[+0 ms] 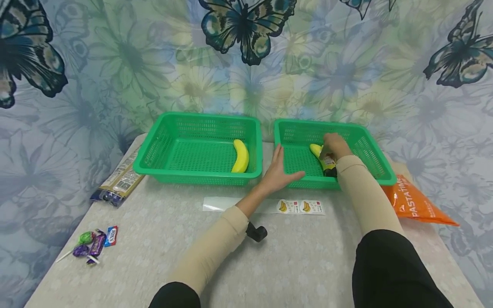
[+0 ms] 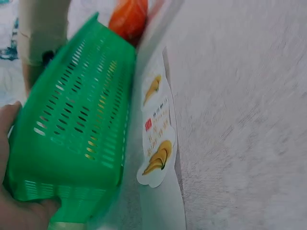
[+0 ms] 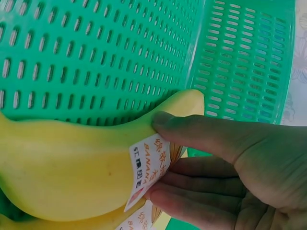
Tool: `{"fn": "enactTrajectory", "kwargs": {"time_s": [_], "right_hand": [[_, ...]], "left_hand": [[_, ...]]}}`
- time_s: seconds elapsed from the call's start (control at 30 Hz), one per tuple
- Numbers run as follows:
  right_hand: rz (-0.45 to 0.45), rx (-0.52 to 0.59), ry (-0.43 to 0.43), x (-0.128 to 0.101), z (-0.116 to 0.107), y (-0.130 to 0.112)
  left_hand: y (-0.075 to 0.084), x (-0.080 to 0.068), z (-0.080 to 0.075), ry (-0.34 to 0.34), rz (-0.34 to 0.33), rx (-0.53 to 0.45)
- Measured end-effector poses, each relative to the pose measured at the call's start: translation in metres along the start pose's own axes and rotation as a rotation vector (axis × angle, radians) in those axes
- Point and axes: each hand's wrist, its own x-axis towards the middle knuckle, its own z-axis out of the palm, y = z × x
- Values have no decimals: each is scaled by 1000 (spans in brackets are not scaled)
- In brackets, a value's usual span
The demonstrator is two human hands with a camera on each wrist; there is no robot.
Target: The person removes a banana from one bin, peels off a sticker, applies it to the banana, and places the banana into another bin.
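1. Right hand (image 3: 230,167) sits inside the right green basket (image 1: 369,147), thumb and fingers pinching a banana sticker (image 3: 146,170) against the banana (image 3: 72,167).
2. Left hand (image 1: 279,171), fingers spread flat, presses that basket's near-left corner.
3. Sticker sheet (image 1: 300,207) lies on the bench (image 1: 300,265) just below the left hand.

A makeshift home setup rather than a shop or lab: a butterfly-and-flower printed cloth (image 1: 246,64) hangs as backdrop across the top of the frame, and a pale patterned surface (image 1: 300,261) carries household snacks (image 1: 92,244) at lower left.
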Motion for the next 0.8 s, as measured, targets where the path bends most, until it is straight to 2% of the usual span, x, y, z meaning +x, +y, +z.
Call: {"fn": "enactTrajectory", "kwargs": {"time_s": [0.07,0.2,0.27,0.37,0.47,0.53,0.63,0.73,0.8], "right_hand": [[0,8,-4,-2,0,-1],[-3,24,0,-7,1,-2],[-3,34,5,-9,-1,-3],[-7,26,11,-10,-2,-4],[-4,17,13,-10,-3,-3],[-7,10,11,-10,-3,-2],[-10,14,10,-9,-1,1],[-16,24,5,-9,0,2],[-16,23,6,-8,-1,1]], "left_hand": [[5,-9,-3,-28,-15,72],[31,-41,-20,-110,-27,338],[44,-58,-38,-136,9,462],[48,-78,-80,-103,79,562],[31,-90,-137,-4,90,615],[13,-96,-178,71,28,663],[-24,-106,-234,160,-96,718],[-63,-117,-275,170,-212,743],[-83,-124,-293,151,-270,712]]}}
